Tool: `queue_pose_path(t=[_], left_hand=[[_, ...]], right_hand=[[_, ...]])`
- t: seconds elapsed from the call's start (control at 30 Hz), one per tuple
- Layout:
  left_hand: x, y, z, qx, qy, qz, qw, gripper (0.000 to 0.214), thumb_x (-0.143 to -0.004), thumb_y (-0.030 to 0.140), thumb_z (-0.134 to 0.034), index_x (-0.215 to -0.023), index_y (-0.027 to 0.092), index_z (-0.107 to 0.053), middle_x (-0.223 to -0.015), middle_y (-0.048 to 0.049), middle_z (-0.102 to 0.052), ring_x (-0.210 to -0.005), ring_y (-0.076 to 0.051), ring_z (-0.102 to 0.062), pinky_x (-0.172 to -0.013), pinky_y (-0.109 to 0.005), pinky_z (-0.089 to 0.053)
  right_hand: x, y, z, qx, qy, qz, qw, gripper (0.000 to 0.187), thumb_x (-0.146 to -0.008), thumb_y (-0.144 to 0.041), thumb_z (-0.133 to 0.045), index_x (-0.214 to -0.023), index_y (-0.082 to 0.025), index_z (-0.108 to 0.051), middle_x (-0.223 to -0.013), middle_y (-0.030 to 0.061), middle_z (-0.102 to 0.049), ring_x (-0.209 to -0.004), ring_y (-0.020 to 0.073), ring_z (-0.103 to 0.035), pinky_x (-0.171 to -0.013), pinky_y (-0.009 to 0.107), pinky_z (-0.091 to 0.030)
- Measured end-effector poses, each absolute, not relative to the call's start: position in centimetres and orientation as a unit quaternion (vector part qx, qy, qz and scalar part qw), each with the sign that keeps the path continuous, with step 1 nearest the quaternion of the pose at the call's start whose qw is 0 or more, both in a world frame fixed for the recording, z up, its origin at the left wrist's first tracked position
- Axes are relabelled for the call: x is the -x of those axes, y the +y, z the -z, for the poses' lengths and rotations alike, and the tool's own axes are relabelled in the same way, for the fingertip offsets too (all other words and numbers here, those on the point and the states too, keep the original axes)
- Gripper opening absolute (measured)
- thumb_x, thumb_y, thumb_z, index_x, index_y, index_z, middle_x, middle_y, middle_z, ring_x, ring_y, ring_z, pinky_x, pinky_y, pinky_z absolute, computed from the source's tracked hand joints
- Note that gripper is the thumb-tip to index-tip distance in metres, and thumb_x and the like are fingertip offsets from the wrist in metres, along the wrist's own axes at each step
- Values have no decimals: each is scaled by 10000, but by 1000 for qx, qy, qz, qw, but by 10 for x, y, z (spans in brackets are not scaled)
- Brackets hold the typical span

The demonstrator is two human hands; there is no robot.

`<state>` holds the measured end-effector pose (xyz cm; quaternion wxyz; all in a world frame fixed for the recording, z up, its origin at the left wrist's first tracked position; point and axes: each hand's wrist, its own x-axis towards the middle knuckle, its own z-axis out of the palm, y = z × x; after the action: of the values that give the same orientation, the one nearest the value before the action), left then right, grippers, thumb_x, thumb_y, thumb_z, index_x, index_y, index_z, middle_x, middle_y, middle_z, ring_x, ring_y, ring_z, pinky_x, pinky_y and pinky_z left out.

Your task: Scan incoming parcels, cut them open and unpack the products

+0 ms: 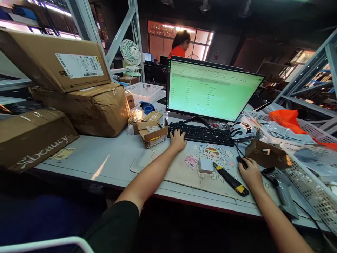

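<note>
My left hand (177, 140) rests on the left end of a black keyboard (201, 134), fingers spread over the keys. My right hand (251, 173) is cupped over a black mouse (241, 162) on a worn cartoon desk mat (184, 168). A monitor (212, 90) with a green spreadsheet stands behind the keyboard. Between my hands lie a black-and-yellow utility knife (231, 179), a small white box (205, 165) and a small pink label (191, 161).
Stacked cardboard parcels (79, 91) fill the left of the table, with a small open carton (152, 135) beside the keyboard. A barcode scanner (281, 186), a brown box (265, 154) and white mesh baskets (310, 182) are on the right. A person in orange (180, 45) stands behind the monitor.
</note>
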<state>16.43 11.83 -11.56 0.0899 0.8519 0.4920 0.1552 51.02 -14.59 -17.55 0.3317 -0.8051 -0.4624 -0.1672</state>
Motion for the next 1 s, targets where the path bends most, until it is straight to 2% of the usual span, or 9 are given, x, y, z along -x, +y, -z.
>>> queue_pose_path(t=[0.4,0.57,0.73,1.0], left_hand=[[-165,118,118,-853,498,-142,69,632,-1023,422,-513,-1628,244,-483,-1769,-138,-322,-1660,-353,-222,-1335,-660,-190],[-165,117,117,-856,494,-138,60,632,-1026,421,-505,-1628,231,-485,-1764,-147,-331,-1653,-358,-243,-1327,-661,-218],[-166,119,117,-857,495,-131,60,640,-1027,412,-489,-1635,211,-475,-1765,-164,-321,-1658,-377,-228,-1322,-684,-207],[-167,117,114,-857,496,-130,58,642,-1025,409,-484,-1634,204,-478,-1763,-167,-321,-1659,-379,-223,-1320,-686,-213]], right_hand=[[-509,-150,177,790,-486,197,318,440,-893,-461,-557,-1146,-184,-786,-1268,169,-700,-1210,349,-659,-1117,535,-530],[-502,-149,173,773,-489,222,337,438,-914,-455,-566,-1176,-173,-774,-1285,179,-697,-1217,350,-656,-1124,537,-527],[-494,-149,165,791,-486,193,319,389,-909,-395,-565,-1156,-180,-775,-1251,170,-707,-1170,337,-675,-1074,514,-558],[-491,-151,160,795,-484,191,311,418,-913,-376,-568,-1195,-146,-774,-1280,191,-700,-1211,352,-671,-1098,527,-554]])
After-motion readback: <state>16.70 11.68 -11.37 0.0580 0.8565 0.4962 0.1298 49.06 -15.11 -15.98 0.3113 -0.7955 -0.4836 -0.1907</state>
